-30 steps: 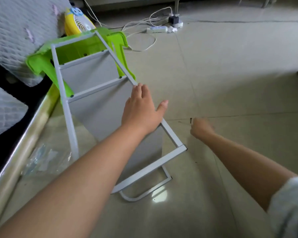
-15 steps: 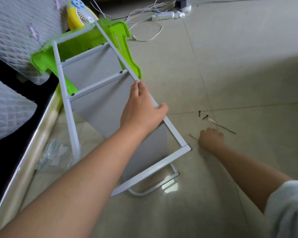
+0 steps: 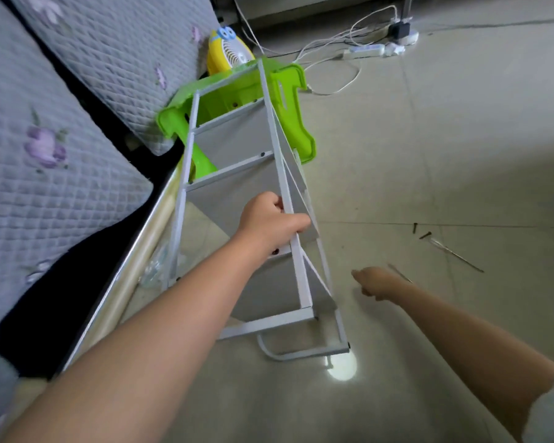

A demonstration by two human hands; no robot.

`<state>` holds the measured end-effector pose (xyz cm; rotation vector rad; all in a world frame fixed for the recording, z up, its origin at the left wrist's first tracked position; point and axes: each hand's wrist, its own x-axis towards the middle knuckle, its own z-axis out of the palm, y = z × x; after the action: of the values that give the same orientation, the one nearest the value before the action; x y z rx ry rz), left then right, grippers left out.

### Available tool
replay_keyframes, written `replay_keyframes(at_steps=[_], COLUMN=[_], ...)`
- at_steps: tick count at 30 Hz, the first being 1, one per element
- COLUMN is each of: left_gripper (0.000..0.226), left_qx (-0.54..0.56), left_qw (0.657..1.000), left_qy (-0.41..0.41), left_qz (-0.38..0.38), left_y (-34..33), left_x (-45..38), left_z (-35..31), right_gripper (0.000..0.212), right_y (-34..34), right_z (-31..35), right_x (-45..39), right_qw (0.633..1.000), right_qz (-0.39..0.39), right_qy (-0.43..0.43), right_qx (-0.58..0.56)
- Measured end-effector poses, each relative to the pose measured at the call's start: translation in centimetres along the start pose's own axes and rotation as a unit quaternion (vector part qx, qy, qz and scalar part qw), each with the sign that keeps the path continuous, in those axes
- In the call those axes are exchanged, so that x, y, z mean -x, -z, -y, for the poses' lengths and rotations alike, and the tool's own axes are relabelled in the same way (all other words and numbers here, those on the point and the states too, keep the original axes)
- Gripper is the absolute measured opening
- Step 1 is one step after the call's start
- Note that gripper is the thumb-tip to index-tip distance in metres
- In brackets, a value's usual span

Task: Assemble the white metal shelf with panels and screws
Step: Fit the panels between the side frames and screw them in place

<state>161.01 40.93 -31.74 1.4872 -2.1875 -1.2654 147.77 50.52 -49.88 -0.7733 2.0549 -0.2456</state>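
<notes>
The white shelf (image 3: 237, 187) lies tipped on the floor (image 3: 429, 155), its far end resting on a green stool (image 3: 288, 100) beside the bed (image 3: 61, 155). The left hand (image 3: 269, 222) grips the shelf's right rail, fingers curled round it. The right hand (image 3: 376, 281) hovers low over the tiles near two dark screws (image 3: 420, 231); it looks loosely curled, though blur hides whether it holds anything.
</notes>
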Motion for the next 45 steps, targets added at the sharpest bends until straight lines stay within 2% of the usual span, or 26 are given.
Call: replay_keyframes(at_steps=[2, 3, 5, 7, 9, 11, 13, 15, 17, 20, 23, 26, 30, 34, 37, 41, 45], left_gripper=[0.035, 0.027, 0.022, 0.021, 0.020, 0.015, 0.019, 0.024, 0.009, 0.020, 0.029, 0.035, 0.040, 0.032, 0.031, 0.048, 0.033], left_qx=[0.030, 0.045, 0.067, 0.063, 0.025, -0.063, -0.205, -0.296, -0.348, -0.388, -0.425, -0.478, -0.553, -0.522, -0.429, -0.266, -0.201], left_qw=[0.999, 0.999, 0.997, 0.998, 0.999, 0.997, 0.977, 0.954, 0.935, 0.916, 0.896, 0.865, 0.827, 0.850, 0.898, 0.957, 0.972], left_qy=[-0.012, -0.020, -0.027, -0.027, -0.033, -0.031, -0.010, 0.021, 0.061, 0.101, 0.123, 0.140, 0.077, -0.013, -0.041, 0.001, 0.056], left_qz=[-0.004, -0.005, -0.008, -0.006, -0.004, -0.018, -0.052, -0.054, -0.018, 0.024, 0.041, 0.065, 0.070, 0.068, 0.092, 0.119, 0.107], left_y=[2.5, 3.7, 5.9, 7.5, 8.7, 9.8, 10.8, 11.1, 10.4, 8.4, 6.0, 3.8, 2.0, -0.8, -4.4, -9.5, -13.1], left_x=[0.4, 0.6, 1.2, 1.8, 2.1, 2.3, 2.4, 2.5, 3.0, 3.5, 3.4, 3.1, 2.2, 0.7, -0.5, -2.1, -4.4], left_z=[1.1, 1.6, 2.8, 4.0, 5.0, 5.6, 6.1, 7.3, 9.0, 11.3, 12.5, 13.3, 12.0, 8.3, 5.4, 1.9, 0.4], right_gripper=[0.049, 0.051, 0.043, 0.034, 0.030, 0.018, 0.013, 0.015, 0.023, 0.035, 0.030, 0.018, 0.027, 0.033, 0.029, 0.022, 0.028], right_y=[-2.3, -3.3, -4.8, -5.9, -6.6, -6.4, -5.0, -2.6, 0.2, 3.3, 4.5, 4.0, 4.2, 6.3, 7.3, 6.9, 6.0], right_z=[1.3, 2.1, 3.7, 4.6, 4.9, 5.1, 5.2, 5.0, 4.7, 4.8, 5.0, 4.3, 3.0, 2.2, 0.9, -1.1, -3.0], right_x=[0.4, 0.7, 1.1, 1.0, 0.9, 1.2, 1.9, 3.2, 4.3, 5.9, 6.4, 6.0, 5.6, 5.8, 4.7, 3.0, 2.1], right_qw=[0.988, 0.973, 0.936, 0.918, 0.934, 0.947, 0.944, 0.948, 0.956, 0.961, 0.962, 0.964, 0.960, 0.969, 0.981, 0.992, 0.997], right_qz=[0.024, 0.032, 0.045, 0.037, -0.007, -0.086, -0.151, -0.195, -0.221, -0.240, -0.248, -0.228, -0.156, -0.053, -0.048, -0.040, -0.014], right_qy=[-0.017, -0.023, -0.026, -0.037, -0.036, -0.029, -0.019, 0.002, 0.025, 0.031, 0.026, 0.009, 0.004, 0.040, 0.037, 0.018, 0.015], right_qx=[-0.155, -0.226, -0.348, -0.394, -0.356, -0.309, -0.291, -0.250, -0.193, -0.134, -0.115, -0.137, -0.233, -0.236, -0.183, -0.122, -0.077])
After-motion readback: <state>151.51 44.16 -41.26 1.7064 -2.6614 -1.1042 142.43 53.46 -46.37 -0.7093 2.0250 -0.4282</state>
